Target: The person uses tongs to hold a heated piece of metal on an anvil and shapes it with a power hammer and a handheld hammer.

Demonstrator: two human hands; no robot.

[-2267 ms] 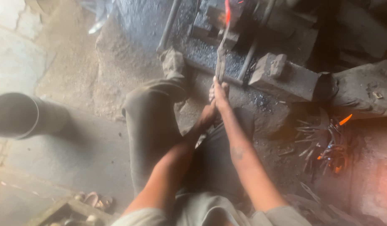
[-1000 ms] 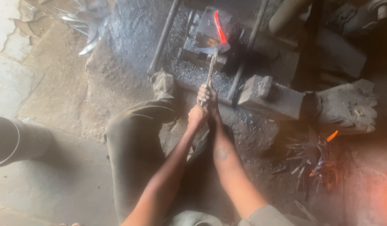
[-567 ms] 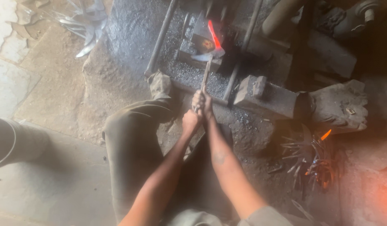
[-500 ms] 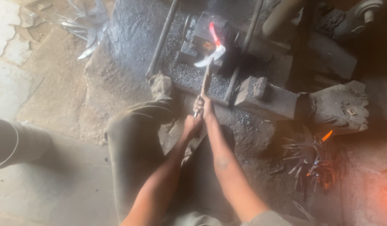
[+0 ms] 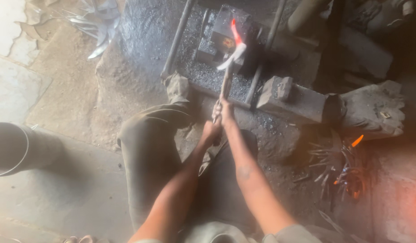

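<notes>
Both hands are clenched round the wooden handle of a hammer (image 5: 231, 60), the right hand (image 5: 224, 111) higher on the shaft and the left hand (image 5: 209, 131) just below and touching it, fingers wrapped tight. Since a second ago the hammer head has come down and forward: then it hung short of the glowing metal, at about 6 o'clock from it, and now its pale head lies right against the lower end of the red-hot strip (image 5: 235, 31). The arms have stretched out with it, so the hands sit further up the picture than before — a blow landing, or only just landed, as I judge it

The hot strip stands on the dark anvil block (image 5: 221, 33) at 12 o'clock from the hands, still bright orange-red, which suggests the metal is soft enough to take the strike. Black scale and grit cover the ground around the block, and two long iron bars (image 5: 176, 40) run past it, one at 11 o'clock and one at 1 o'clock from the hands

At 3 o'clock a heap of thin metal pieces (image 5: 340, 168) lies on the floor with one orange-hot tip showing, well apart from the hands. A grey bucket (image 5: 12, 150) stands at 9 o'clock, and the person's bent knee in grey trousers (image 5: 149, 144) is between it and the arms
</notes>
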